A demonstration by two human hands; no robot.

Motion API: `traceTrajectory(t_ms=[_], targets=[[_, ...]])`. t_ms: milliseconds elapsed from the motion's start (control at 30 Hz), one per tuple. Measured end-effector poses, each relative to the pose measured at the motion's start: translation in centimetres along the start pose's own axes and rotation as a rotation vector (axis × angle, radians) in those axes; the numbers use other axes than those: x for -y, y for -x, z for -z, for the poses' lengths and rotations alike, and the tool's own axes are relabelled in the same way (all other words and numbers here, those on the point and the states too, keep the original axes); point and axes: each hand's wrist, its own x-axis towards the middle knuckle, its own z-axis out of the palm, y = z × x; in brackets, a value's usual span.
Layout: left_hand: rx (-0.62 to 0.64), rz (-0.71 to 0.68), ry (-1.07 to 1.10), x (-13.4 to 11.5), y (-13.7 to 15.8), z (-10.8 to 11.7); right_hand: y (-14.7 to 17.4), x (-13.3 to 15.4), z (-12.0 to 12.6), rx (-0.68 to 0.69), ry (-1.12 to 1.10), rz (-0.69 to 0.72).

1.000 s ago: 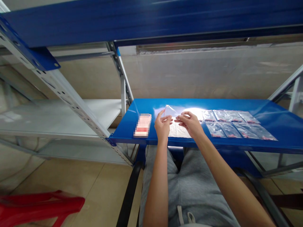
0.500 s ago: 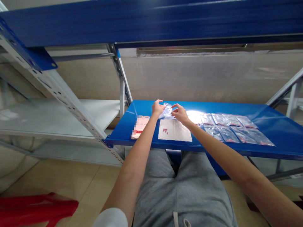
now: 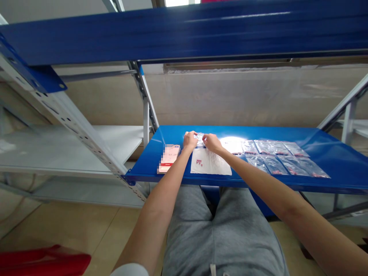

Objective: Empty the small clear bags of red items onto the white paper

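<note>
- Head view: the clear plastic bag [image 3: 200, 140] sits between the two hands, over the blue shelf [image 3: 339, 153], just beyond the far edge of a white sheet [image 3: 218, 165].
- Left hand [image 3: 191, 140]: fingers bent inward, tips gripping the bag at its left side, as far as I can make out from here.
- Right hand [image 3: 212, 142]: fingers curled and drawn together, tips gripping the bag at its right side; the exact contact is small and partly hidden.
- Handling: judge the bag very light, limp and slick. It should crease readily and slide on the smooth shelf. Rate it as thin film, liable to stretch or tear under a hard pull.
- Hold points: use opposite edges, thumb against fingertips, with light pressure. Whether the bag is unsealed cannot be told.
- Position: the bag lies to the right of the left hand's fingertips and to the left of the right hand's.
- Surroundings: small red pieces [image 3: 199, 162] rest on the sheet, nearer the person than the bag. Two rows of flat bags [image 3: 276, 165] lie to the right; a phone [image 3: 171, 155] lies to the left.
</note>
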Motion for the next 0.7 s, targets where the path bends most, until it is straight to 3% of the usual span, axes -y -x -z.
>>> traceTrajectory(t_ms=[200,367,500,700], targets=[[-0.074,-0.091,-0.002,-2.7,1.8,0.5,2.8,-1.9,3.8,-0.105,-0.003,-0.046],[0.12,-0.33,-0.002,-7.4,5.7,-2.4,7.8,-4.5,7.2,-0.358,-0.041,-0.325],[0.259,-0.448,-0.066,-10.0,8.4,-5.5,11.9,-5.0,8.1,-0.512,-0.176,-0.443],[0.267,-0.42,-0.152,-10.8,9.9,-7.0,14.8,-5.0,8.2,-0.461,-0.374,-0.528]])
